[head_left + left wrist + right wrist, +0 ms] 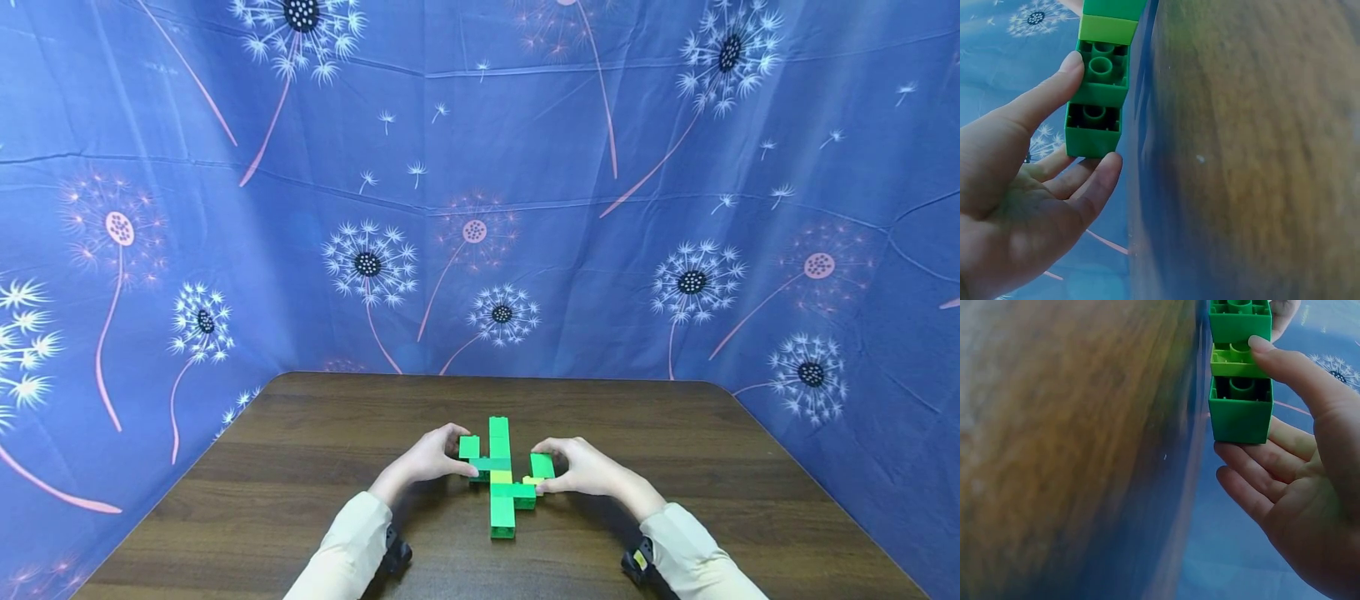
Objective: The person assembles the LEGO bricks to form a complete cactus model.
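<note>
A figure of green toy building bricks is held between both hands over the table. It has a tall upright column, a yellow-green brick in its middle and a stepped arm on each side. My left hand grips the left arm, its thumb on one brick and its fingers around the outer green brick. On the other side my right hand pinches the right arm, the thumb at a lime brick and the fingers by the outer green brick. Hollow brick undersides show in both wrist views.
A dark brown wooden table spreads under the hands. Behind it and at both sides hangs a blue cloth printed with dandelions. Each wrist carries a small black device, such as the one at the right cuff.
</note>
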Tool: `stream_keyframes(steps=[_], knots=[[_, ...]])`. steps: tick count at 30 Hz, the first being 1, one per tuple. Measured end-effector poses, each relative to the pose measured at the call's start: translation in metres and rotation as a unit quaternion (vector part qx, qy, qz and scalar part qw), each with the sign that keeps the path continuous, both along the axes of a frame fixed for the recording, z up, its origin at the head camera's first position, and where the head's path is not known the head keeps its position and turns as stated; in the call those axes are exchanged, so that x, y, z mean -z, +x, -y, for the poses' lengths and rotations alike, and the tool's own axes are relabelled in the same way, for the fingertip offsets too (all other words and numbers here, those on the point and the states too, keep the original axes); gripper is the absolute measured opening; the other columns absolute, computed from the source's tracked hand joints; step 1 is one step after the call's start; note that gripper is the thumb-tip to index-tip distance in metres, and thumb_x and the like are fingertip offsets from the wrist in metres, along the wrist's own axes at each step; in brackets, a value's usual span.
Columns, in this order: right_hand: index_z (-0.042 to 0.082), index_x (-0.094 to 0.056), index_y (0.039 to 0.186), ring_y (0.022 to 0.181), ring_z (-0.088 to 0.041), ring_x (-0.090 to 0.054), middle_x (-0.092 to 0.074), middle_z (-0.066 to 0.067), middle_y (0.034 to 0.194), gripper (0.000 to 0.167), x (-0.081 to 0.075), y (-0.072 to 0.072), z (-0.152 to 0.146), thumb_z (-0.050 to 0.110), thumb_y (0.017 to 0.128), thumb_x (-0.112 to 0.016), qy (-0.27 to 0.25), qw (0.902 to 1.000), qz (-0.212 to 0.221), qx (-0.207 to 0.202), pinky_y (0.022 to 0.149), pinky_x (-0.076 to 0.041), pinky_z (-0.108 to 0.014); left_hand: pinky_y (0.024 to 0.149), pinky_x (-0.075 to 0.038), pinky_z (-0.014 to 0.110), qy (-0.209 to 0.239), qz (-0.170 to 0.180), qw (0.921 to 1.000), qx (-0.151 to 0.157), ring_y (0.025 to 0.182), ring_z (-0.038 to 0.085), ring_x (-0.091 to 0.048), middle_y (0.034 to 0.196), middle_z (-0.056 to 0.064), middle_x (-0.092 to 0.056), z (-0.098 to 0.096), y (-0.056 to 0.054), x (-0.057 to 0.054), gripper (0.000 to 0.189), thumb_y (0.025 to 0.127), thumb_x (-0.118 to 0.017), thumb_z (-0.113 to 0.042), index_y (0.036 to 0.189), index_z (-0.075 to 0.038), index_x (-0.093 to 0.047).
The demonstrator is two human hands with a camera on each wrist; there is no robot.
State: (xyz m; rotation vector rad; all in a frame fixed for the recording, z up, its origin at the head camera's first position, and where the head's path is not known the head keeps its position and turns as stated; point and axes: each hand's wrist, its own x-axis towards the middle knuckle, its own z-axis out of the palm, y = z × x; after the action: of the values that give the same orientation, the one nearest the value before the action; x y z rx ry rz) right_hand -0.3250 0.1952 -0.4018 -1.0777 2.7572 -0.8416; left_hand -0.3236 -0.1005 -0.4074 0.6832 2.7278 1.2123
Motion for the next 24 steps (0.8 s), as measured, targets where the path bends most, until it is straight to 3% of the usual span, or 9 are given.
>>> stream_keyframes(steps=[7, 15, 24], knots=[[0.002, -0.060, 0.119, 0.090, -0.013, -0.059, -0.065, -0.004, 0.111, 0.057, 0.0029, -0.0021, -0.0003, 0.038, 0.078, -0.074, -0.002, 0.9998, 0.014, -0.014, 0.078, -0.050, -0.035, 0.083, -0.048, 0.042, -0.007, 0.018, 0.9998, 0.005, 0.098, 0.026, -0.059, 0.112, 0.014, -0.059, -0.0010, -0.0019, 0.0050, 0.067, 0.077, -0.078, -0.027, 0.129, 0.003, -0.048], [-0.003, -0.061, 0.116, 0.091, -0.016, -0.061, -0.065, -0.011, 0.110, 0.054, 0.0033, -0.0041, -0.0008, 0.032, 0.078, -0.075, -0.002, 0.9992, -0.002, -0.040, 0.076, -0.051, -0.032, 0.084, -0.048, 0.043, -0.013, 0.027, 0.9995, 0.010, 0.097, 0.026, -0.060, 0.115, 0.017, -0.058, -0.0017, -0.0029, 0.0078, 0.066, 0.078, -0.077, -0.026, 0.129, 0.004, -0.049], [-0.005, -0.060, 0.118, 0.096, -0.029, -0.062, -0.061, -0.008, 0.108, 0.055, 0.0017, -0.0077, 0.0015, 0.031, 0.079, -0.075, 0.000, 0.9989, 0.006, -0.046, 0.080, -0.052, -0.036, 0.081, -0.050, 0.040, -0.008, 0.032, 0.9994, 0.007, 0.096, 0.026, -0.061, 0.116, 0.019, -0.058, -0.0014, -0.0051, 0.0063, 0.063, 0.077, -0.078, -0.023, 0.127, 0.005, -0.050]])
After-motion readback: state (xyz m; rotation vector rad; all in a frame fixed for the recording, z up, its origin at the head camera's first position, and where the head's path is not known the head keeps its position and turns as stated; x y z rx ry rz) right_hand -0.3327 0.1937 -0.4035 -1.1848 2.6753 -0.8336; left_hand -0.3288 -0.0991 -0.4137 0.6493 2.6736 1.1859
